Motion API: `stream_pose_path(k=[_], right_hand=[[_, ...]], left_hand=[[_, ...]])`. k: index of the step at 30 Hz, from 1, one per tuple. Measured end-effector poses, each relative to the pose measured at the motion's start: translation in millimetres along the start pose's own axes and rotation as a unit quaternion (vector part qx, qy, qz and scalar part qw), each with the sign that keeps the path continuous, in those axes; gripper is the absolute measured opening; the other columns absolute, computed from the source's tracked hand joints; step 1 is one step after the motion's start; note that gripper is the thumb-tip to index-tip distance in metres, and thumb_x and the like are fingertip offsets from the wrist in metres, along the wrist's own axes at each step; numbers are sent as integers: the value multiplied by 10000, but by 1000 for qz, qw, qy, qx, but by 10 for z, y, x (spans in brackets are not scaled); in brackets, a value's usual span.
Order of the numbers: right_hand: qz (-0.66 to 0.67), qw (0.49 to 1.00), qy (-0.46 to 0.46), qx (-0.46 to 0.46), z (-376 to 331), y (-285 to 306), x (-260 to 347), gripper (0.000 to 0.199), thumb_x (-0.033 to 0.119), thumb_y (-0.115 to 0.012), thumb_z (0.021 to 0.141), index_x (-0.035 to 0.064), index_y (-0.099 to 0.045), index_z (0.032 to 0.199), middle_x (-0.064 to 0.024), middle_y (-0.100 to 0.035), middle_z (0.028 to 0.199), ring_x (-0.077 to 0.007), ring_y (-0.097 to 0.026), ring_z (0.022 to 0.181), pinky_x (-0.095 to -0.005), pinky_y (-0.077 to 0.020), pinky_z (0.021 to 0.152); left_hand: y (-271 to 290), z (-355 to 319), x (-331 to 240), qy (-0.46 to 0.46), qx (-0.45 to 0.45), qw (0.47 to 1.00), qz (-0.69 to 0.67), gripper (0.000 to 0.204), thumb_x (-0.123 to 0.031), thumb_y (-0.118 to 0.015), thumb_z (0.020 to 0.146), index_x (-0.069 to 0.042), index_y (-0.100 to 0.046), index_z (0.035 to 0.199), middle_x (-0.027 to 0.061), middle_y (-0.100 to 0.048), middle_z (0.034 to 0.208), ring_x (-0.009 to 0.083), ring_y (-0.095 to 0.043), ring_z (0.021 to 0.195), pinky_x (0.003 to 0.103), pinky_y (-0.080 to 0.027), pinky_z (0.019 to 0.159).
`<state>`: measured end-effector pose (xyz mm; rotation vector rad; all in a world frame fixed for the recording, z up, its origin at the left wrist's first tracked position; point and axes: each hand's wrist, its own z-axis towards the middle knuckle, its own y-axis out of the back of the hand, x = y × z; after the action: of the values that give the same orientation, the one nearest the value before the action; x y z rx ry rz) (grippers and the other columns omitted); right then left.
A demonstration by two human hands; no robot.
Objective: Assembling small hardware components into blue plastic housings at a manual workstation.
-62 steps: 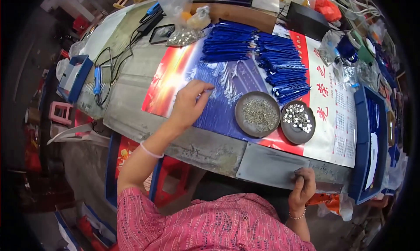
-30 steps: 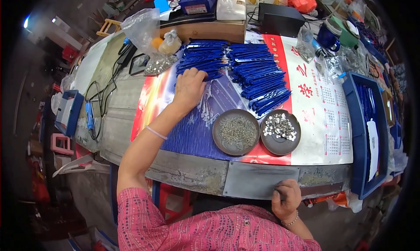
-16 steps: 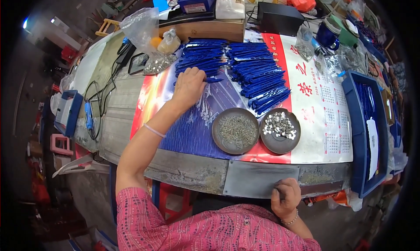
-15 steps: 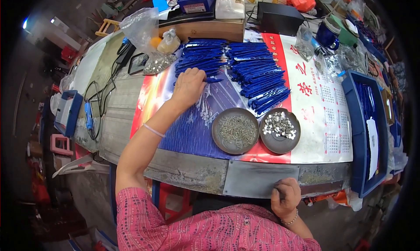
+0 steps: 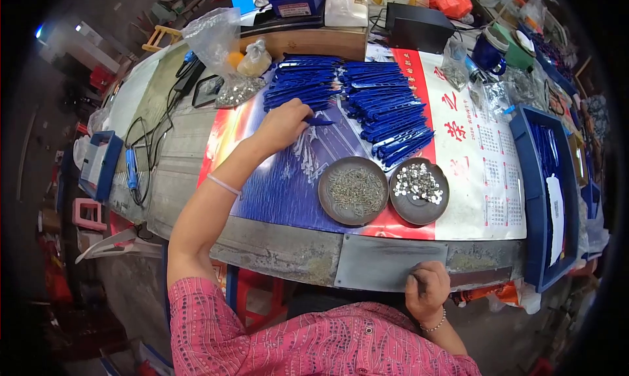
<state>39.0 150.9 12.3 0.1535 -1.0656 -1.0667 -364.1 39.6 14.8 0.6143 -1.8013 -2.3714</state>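
Head view: left hand (image 5: 283, 124) pinches a blue piece (image 5: 319, 121) beside the blue pile (image 5: 367, 101); right hand (image 5: 427, 289), well below the pile, is fisted, empty.

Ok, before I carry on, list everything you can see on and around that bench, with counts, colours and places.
blue strips: too many to count, blue, two fanned piles at the back of the poster
poster: one, red, white and blue, spread over the bench
left dish: one, brown, round, holds small grey pins, near front edge
right dish: one, brown, round, holds shiny silver pieces, touching the left dish
blue tray: one, blue, right end of bench
metal plate: one, grey, front edge
clear bags: several, clear, back left
black box: one, black, back centre
left hand: on a blue strip at the left pile
right hand: closed, resting at the metal plate's edge
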Motion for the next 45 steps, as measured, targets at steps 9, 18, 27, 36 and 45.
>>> stream_pose_path(k=[9, 18, 27, 36, 45], right_hand=[[-20, 1000, 7, 2, -2, -32, 14, 110, -15, -599, 709, 15, -513, 771, -128, -558, 742, -270, -539, 633, -336, -427, 570], [-40, 999, -8, 5, -47, -48, 20, 90, 5, -592, 751, 10, -503, 765, -134, -548, 743, -267, -534, 636, -327, -423, 572], [3, 999, -36, 16, 62, 1, 166, 59, -12, -565, 767, 0, -523, 806, -129, -539, 775, -230, -528, 664, -294, -421, 611], [32, 967, 65, 244, 1522, -537, 433, 107, 37, -595, 772, -11, -538, 849, -146, -558, 829, -267, -572, 711, -345, -445, 621], [-168, 914, 74, 362, 2375, -1915, 136, 244, 214, -603, 716, -21, -624, 780, -231, -621, 837, -367, -611, 814, -432, -485, 736]], left_hand=[[57, -6, 107, -2, 31, 999, -13, 168, -149, -646, 757, -45, -528, 818, 130, -529, 846, 322, -542, 828, 391, -445, 712], [207, -110, 194, 9, -135, 977, -166, 126, -88, -606, 807, -6, -539, 875, 107, -556, 841, 220, -545, 779, 313, -434, 705], [477, -466, 83, 100, -341, 856, -375, 119, -88, -502, 908, 12, -486, 971, 71, -594, 827, 127, -568, 765, 251, -463, 718], [682, -1700, -1208, 160, -295, 775, -535, 91, -67, -439, 935, -16, -472, 1003, 48, -546, 808, 96, -514, 685, 218, -442, 635], [130, -2360, -1873, 276, -262, 671, -637, 127, -67, -492, 918, -6, -503, 1029, 36, -584, 846, 65, -524, 683, 197, -431, 616]])
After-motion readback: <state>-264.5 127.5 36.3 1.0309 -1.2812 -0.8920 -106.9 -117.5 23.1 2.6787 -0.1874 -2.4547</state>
